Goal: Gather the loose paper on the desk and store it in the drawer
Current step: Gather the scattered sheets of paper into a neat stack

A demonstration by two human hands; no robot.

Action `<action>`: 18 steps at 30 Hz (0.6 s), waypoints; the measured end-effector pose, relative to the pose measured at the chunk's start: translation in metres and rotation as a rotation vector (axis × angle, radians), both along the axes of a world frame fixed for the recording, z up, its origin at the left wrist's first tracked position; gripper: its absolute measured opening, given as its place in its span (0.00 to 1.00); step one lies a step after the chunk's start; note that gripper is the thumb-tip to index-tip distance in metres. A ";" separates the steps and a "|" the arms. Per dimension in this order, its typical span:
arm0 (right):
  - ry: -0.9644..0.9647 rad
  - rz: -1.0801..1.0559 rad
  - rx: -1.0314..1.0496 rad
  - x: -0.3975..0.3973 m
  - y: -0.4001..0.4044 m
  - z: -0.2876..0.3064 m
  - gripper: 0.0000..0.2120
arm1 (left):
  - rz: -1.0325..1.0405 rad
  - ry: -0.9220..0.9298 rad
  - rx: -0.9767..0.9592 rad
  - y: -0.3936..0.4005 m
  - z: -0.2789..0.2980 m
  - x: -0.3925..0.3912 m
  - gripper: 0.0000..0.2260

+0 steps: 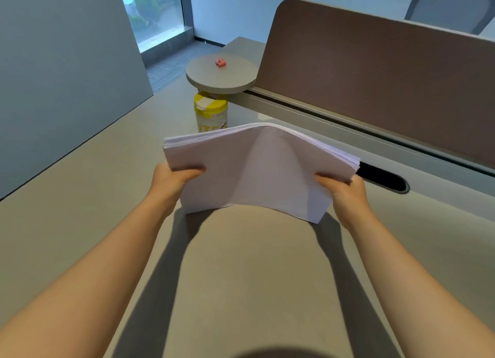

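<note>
Both hands [171, 175] [345, 191] grip thick white paper stack [257, 167], middle arched upward.

A yellow-lidded canister [210, 113] stands beyond the hands. Above it, a round shelf [221, 75] carries small pink items [220, 62]. A brown divider panel [380, 76] stands beyond the right hand.
</note>
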State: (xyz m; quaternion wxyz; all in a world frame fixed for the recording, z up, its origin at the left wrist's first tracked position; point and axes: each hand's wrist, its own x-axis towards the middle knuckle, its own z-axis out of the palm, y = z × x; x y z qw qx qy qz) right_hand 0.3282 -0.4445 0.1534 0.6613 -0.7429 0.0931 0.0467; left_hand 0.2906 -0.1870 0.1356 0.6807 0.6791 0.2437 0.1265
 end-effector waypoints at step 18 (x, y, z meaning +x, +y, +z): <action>0.223 -0.059 -0.179 -0.004 0.000 -0.027 0.17 | -0.099 0.272 0.047 -0.001 -0.027 0.006 0.18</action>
